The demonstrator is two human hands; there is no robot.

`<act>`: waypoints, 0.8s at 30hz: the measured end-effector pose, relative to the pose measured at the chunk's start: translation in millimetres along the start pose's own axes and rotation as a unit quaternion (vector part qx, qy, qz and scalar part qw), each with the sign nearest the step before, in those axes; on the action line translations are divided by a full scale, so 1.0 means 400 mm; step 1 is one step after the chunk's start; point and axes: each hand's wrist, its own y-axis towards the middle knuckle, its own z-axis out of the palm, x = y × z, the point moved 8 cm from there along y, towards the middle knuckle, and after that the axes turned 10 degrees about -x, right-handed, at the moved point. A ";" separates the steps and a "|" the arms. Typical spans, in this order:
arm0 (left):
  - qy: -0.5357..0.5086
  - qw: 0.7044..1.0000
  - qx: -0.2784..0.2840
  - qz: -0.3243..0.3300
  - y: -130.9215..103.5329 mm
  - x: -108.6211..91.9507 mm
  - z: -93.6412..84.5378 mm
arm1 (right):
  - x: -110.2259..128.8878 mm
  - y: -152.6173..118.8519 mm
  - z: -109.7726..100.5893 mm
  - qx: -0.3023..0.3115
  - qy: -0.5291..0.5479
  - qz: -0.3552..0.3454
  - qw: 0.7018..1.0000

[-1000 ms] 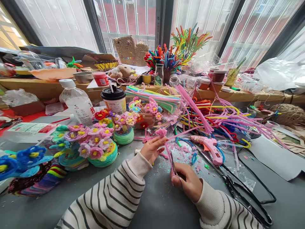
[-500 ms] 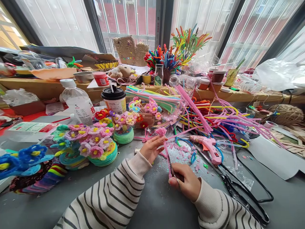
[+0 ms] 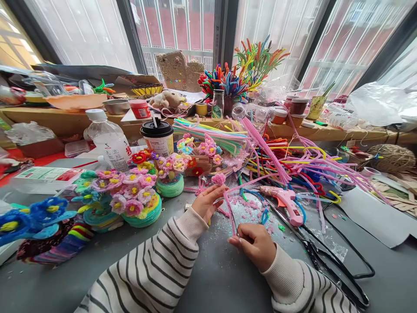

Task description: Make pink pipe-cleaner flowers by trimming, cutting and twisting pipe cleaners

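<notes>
My left hand (image 3: pixel 207 203) pinches a pink pipe cleaner (image 3: pixel 229 204) close to its top end. Just above those fingertips is a fluffy pink bloom (image 3: pixel 218 179). The strip slants down to my right hand (image 3: pixel 256 245), which is closed round small scissors (image 3: pixel 235 222). Their thin metal blade lies along the lower part of the strip; the handles are mostly hidden in the fist. Pink fuzz clippings (image 3: pixel 249 205) and glitter are scattered on the grey table (image 3: pixel 215 278) behind the hands.
Pipe cleaner flower pots (image 3: pixel 141 208) stand at left, by a plastic bottle (image 3: pixel 109 141) and a lidded cup (image 3: pixel 158 137). At right are a pink glue gun (image 3: pixel 284 201), large black-handled scissors (image 3: pixel 325 256) and a cord. Pipe cleaner bundles (image 3: pixel 265 148) lie at the back.
My right hand and the scissors have shifted slightly along the pink strip, and the thumb now sits higher. My left hand keeps its pinch. The view has tilted a little.
</notes>
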 end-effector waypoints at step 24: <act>0.023 0.998 0.057 -0.016 -0.009 0.013 0.018 | 0.026 -0.013 0.029 0.091 0.018 -0.048 0.995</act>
